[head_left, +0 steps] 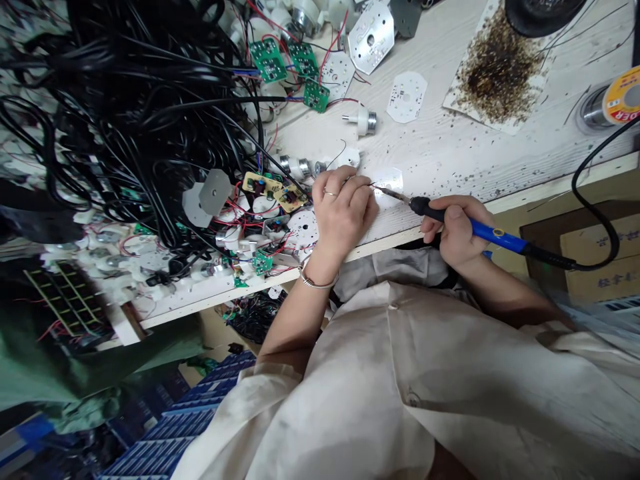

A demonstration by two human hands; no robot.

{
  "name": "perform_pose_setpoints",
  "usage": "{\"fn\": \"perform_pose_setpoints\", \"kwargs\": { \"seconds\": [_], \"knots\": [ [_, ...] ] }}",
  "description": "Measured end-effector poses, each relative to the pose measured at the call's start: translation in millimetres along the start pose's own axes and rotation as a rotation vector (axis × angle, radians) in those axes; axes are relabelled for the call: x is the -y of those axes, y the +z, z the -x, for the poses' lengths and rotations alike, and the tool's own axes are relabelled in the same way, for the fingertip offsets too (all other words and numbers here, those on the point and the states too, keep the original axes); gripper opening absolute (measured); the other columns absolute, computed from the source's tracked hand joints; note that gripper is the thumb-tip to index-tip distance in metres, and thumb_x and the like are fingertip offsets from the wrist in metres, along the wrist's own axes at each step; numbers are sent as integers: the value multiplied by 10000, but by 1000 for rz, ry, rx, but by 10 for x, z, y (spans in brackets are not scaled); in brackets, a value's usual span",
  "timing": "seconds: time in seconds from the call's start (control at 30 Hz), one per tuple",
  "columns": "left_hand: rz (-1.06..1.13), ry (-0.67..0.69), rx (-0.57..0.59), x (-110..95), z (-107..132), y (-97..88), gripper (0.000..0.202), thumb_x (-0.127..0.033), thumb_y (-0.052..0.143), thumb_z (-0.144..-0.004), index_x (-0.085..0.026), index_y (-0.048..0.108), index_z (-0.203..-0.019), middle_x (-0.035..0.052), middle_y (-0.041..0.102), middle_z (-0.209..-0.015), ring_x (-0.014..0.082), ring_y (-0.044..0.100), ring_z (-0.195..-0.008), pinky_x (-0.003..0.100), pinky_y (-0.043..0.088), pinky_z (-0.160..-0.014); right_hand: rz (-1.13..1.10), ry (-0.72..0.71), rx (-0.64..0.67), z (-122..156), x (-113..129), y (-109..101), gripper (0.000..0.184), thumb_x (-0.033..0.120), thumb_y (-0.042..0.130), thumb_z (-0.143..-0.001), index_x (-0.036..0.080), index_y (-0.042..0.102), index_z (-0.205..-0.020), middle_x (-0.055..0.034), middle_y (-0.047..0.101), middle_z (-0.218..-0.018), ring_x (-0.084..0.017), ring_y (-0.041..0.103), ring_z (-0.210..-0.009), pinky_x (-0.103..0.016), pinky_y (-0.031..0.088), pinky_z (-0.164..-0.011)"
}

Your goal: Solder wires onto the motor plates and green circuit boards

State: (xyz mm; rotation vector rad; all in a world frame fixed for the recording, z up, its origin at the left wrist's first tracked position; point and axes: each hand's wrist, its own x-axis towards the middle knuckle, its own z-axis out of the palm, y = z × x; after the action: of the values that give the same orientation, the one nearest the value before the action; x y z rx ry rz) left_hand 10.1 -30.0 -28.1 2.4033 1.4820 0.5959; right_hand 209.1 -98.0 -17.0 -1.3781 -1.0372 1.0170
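Observation:
My right hand (453, 230) is closed round the blue-and-black handle of a soldering iron (475, 229), near the table's front edge. Its metal tip points left and meets a thin wire at a small white LED board (390, 179). My left hand (343, 210) rests on the table just left of that board, fingers curled and pinched on the thin wire at the iron's tip. It wears a ring and a wrist bangle. What lies under its palm is hidden.
A big tangle of black cables (135, 100) fills the left of the white table (450, 150). Green circuit boards (287, 63), round white LED plates (407, 97), small motors (363, 121) and red wires are scattered behind. A burnt sponge pad (497, 70), solder spool (617, 100) and cardboard box (585, 250) are right.

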Motion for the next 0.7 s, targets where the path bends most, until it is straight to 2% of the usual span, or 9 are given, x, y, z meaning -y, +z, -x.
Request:
{"fn": "perform_pose_setpoints", "kwargs": {
  "seconds": [0.2, 0.33, 0.53, 0.7],
  "knots": [
    [-19, 20, -24, -4, 2, -1, 78, -222, 571, -905, -256, 635, -877, 20, 761, -1082, 274, 626, -1188, 598, 373, -1106, -20, 10, 12, 4, 37, 2, 308, 515, 538, -959, 246, 686, -936, 50, 643, -584, -81, 558, -419, -206, 435, -393],
    [-37, 22, -13, -1, 0, -5, 79, -216, 577, -895, -263, 638, -880, 18, 758, -1080, 277, 623, -1191, 595, 381, -1100, -72, 9, -67, 6, 16, 13, 335, 544, 531, -949, 238, 666, -931, 52, 630, -572, -85, 542, -396, -213, 402, -363],
    [-136, 80, -74, 10, 4, 15, 69, -228, 567, -902, -259, 618, -866, 4, 766, -1041, 269, 648, -1142, 568, 430, -1021, -27, -25, -55, 16, -47, 34, 347, 593, 484, -954, 272, 616, -970, 49, 623, -605, -97, 550, -409, -229, 402, -365],
    [-146, 141, -141, -131, 29, -163, 34, -280, 586, -931, -260, 613, -934, 8, 751, -1095, 239, 666, -1096, 523, 457, -1016, -28, -66, -59, 31, -80, 37, 303, 565, 435, -985, 302, 578, -1034, 53, 634, -649, -98, 566, -436, -231, 450, -399]
  ]
}}
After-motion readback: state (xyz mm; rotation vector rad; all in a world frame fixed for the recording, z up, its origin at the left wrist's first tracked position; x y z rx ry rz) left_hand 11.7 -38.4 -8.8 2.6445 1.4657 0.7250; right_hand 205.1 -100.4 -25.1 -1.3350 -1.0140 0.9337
